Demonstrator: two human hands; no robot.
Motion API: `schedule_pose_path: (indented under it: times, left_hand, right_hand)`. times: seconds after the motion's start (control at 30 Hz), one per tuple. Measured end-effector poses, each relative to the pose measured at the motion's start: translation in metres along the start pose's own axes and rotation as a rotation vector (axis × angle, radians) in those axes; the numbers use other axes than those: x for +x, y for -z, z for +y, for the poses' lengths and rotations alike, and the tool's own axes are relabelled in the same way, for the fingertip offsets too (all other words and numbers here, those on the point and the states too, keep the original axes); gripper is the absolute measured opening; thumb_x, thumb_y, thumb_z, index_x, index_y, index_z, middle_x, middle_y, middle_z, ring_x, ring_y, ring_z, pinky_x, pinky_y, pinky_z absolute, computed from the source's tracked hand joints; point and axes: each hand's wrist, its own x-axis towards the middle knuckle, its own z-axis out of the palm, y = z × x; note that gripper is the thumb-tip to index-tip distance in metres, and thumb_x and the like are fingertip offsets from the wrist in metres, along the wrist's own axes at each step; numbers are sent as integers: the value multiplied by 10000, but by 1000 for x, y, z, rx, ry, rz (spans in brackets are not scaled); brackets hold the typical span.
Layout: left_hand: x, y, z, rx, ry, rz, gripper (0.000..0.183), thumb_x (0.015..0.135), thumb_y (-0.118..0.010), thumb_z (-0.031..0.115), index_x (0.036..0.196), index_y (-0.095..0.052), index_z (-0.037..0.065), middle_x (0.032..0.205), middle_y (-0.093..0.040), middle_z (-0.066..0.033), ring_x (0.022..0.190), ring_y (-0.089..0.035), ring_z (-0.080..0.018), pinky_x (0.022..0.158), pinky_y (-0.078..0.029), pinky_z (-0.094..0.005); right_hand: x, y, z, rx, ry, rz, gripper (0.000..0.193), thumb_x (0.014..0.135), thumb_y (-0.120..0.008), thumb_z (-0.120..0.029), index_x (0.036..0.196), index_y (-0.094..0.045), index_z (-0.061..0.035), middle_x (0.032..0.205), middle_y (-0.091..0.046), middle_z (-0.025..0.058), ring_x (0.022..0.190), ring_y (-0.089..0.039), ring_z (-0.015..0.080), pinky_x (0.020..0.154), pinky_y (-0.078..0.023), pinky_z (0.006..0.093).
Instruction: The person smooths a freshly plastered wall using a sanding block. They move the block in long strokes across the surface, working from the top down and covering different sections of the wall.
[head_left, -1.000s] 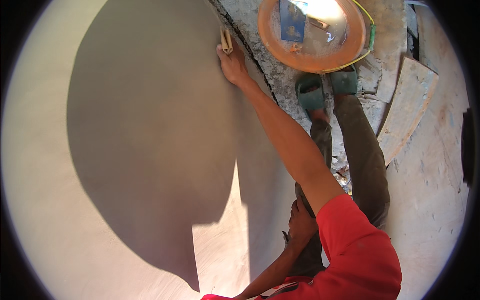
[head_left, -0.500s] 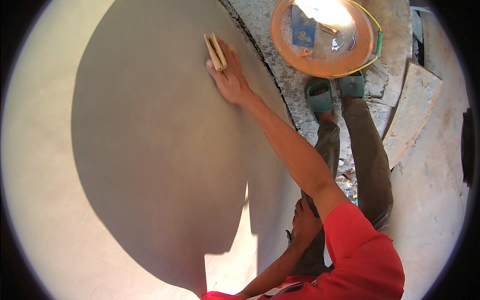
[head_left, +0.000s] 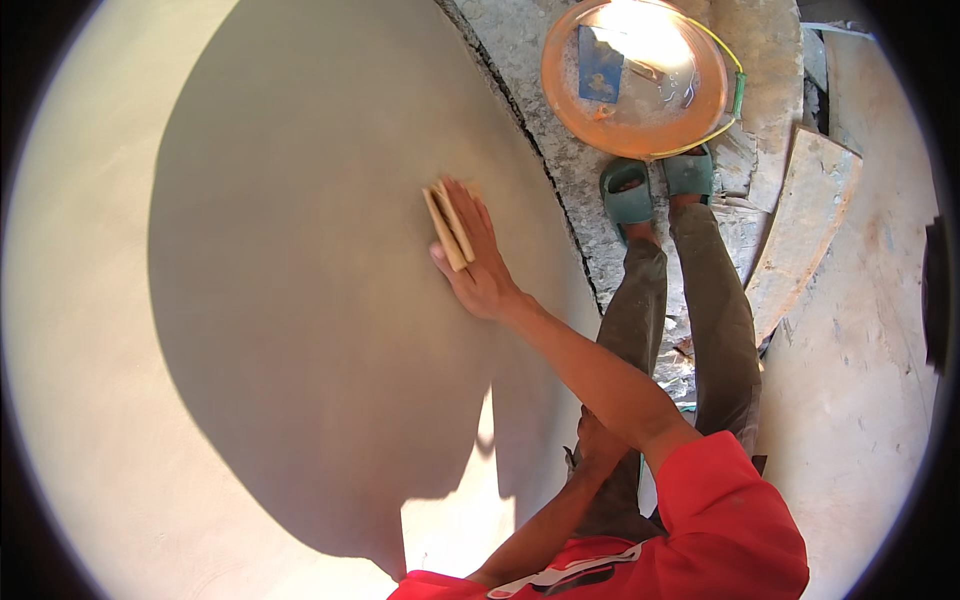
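Observation:
My right hand [head_left: 483, 275] is closed on a folded tan pad [head_left: 448, 230], its material unclear, and presses it against a smooth grey-beige plastered surface [head_left: 300, 300]. The thumb lies along one side of the pad, with the fingers stretched over the other. My left hand [head_left: 600, 442] rests on my thigh and holds nothing that I can see. Its fingers lie along the trouser leg, partly hidden by my right forearm.
Beyond my green slippers [head_left: 628, 195] stands an orange tub [head_left: 640, 135] of water with a yellow wire handle; a blue flat piece [head_left: 600, 65] is in it. Wooden boards [head_left: 805, 230] lie at the right. A dark gap [head_left: 545, 165] runs along the plastered surface's edge.
My right hand has drawn the pad back toward me over the surface and slightly to the right. My left hand stays on my thigh, now more covered by the right forearm.

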Motion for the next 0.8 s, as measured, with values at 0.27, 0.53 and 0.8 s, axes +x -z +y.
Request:
schedule_pose_path:
  times: [0.27,0.53,0.8]
  left_hand:
    - [8,-5,4,45,-150,181,840,834,-744,503,1444,-409,31,1435,-459,-262,1287,-516,-461,1028,-486,-535]
    - [7,-22,2,79,-194,507,843,796,-802,462,1469,-457,89,1489,-481,-187,1339,-507,-338,1068,-445,-481]
    - [52,-83,-65,267,-495,800,817,803,-781,486,1430,-481,55,1376,-533,-230,1255,-562,-411,987,-509,-509]
  right_hand:
    - [142,43,-19,115,-127,156,728,1051,-474,-471,1545,-322,42,1544,-406,258,1460,-336,426,1204,-208,560]
    - [-129,-15,-2,98,-241,90,792,1070,-436,-505,1610,-193,22,1656,-213,269,1559,-170,375,1251,-117,525]
    - [-44,-15,-112,-15,70,34,779,1052,-482,-462,1593,-226,37,1658,-232,253,1560,-160,409,1267,-101,470]
